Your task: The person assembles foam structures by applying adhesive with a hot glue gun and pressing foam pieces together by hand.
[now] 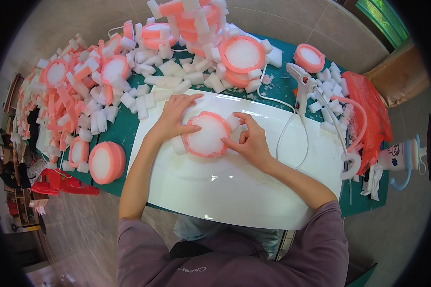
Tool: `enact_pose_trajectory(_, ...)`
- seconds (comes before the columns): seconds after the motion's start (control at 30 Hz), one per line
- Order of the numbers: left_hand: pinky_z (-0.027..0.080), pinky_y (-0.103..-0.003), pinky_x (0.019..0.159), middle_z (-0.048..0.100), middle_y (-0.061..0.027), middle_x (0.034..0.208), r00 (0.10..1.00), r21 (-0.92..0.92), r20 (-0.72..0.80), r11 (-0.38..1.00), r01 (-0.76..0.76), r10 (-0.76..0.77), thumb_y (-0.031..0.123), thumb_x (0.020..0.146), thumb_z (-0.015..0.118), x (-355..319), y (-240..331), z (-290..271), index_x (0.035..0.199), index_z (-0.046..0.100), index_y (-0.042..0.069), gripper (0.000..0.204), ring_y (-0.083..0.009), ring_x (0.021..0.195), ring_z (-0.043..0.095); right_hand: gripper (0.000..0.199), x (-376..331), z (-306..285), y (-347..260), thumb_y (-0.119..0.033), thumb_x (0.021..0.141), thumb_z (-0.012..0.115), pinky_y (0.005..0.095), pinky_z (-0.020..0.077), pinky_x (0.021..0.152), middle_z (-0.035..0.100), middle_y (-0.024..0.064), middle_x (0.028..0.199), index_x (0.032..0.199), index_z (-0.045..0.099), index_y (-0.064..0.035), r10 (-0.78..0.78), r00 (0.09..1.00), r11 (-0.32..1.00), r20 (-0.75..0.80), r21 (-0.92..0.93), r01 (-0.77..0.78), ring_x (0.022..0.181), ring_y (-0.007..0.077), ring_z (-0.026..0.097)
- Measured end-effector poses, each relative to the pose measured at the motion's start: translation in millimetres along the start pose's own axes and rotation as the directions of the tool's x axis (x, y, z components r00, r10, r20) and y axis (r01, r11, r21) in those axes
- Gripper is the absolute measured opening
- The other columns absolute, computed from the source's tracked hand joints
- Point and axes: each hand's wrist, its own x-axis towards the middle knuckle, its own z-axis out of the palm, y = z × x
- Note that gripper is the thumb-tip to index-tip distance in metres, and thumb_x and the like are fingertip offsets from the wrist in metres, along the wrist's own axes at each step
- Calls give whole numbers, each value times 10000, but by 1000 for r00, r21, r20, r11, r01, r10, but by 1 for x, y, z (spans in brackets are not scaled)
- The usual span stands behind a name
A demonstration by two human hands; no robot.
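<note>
A round foam piece [207, 136] with a white face and a pink rim lies on the white sheet before me. My left hand [175, 118] is beside its upper left, fingers spread over the sheet, with the thumb resting on the pink rim. A white foam block [179, 145] sits against the rim's left side, below that thumb. At the upper right of the rim, another small white block [233, 123] touches the index finger of my right hand [250, 141]. The right thumb presses the rim just below, so that hand is closed around the block and edge.
A white glue gun [300, 88] stands at the right of the sheet, its cord looping over it. Pink and white foam pieces [76, 91] pile up along the back and left. A red plastic bag [368, 115] and a cup [398, 155] are at the right edge.
</note>
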Motion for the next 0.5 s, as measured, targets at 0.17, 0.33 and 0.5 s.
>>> enact_pose_trajectory(0.17,309,-342,852,484,-36,800,982,-139,182,988,70,-44,227,634,697,0,5,-5,1176,548,185,564,-216,839,406,604,1,-1,0,-207,677,746,207,385,444,542,108,983,1172,459,-13,3,1000,1000,6,24,-3,440,66,442)
enact_pose_trajectory(0.33,317,-328,841,498,-36,797,985,-142,172,989,44,-19,212,643,687,-1,3,-5,1146,572,188,516,-212,839,428,706,-1,1,-3,-165,676,746,196,367,421,556,96,964,1281,400,-56,11,1000,1000,-17,-13,-11,421,54,449)
enact_pose_trajectory(0.5,319,-314,784,462,-32,774,990,-190,140,982,12,15,190,629,664,-3,1,-1,1154,569,151,535,-203,793,403,777,-1,2,-3,-142,679,741,187,357,420,559,103,995,1340,338,-75,7,1000,1000,4,-8,-7,417,46,441)
